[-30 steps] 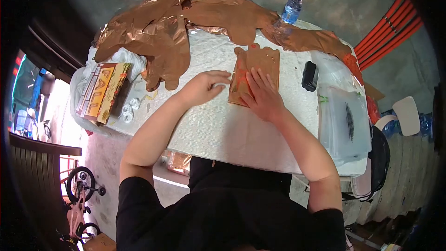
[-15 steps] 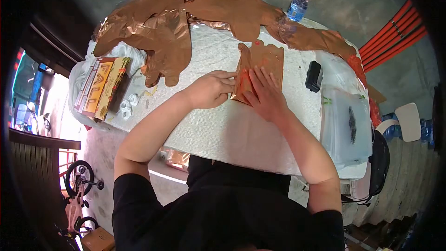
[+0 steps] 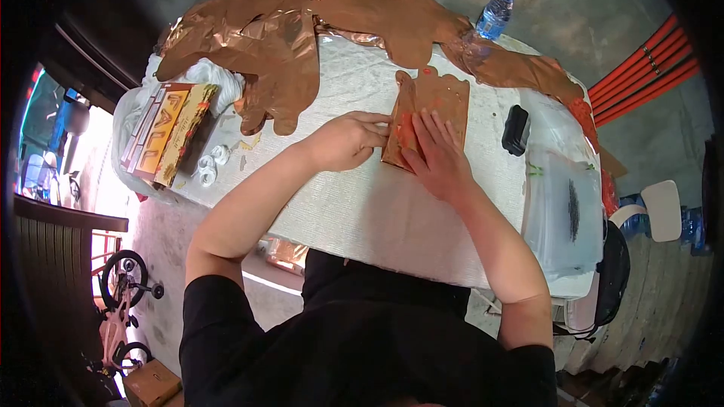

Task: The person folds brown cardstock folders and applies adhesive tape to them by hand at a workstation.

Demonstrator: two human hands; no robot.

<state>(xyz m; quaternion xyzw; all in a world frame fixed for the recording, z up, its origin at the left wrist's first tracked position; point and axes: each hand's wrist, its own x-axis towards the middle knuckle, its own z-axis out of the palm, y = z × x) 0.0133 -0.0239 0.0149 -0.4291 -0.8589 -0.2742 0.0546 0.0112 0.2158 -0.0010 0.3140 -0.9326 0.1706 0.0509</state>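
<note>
A folded copper-coloured foil balloon (image 3: 445,92) with a reddish patch lies flat on the white-covered table (image 3: 339,211). On its lower right part rests my right hand (image 3: 439,154), flat with the fingers stretched out. Against the left edge of the foil is my left hand (image 3: 348,141), its fingers bent and close together, pinching at that edge; the exact grip of the fingertips is partly hidden. Larger unfolded copper foil balloons (image 3: 283,56) spread along the far side of the table, wrinkled and overlapping.
At left stand a box (image 3: 172,132) lettered FALL and white ribbon rolls (image 3: 207,169) beside white plastic (image 3: 207,75). A water bottle (image 3: 495,15) stands at the far edge. A black case (image 3: 515,130) and clear plastic bags (image 3: 558,211) lie at right.
The whole view has shifted slightly. Both hands stay at nearly the same places on the folded foil, with the left fingers still at its edge.
</note>
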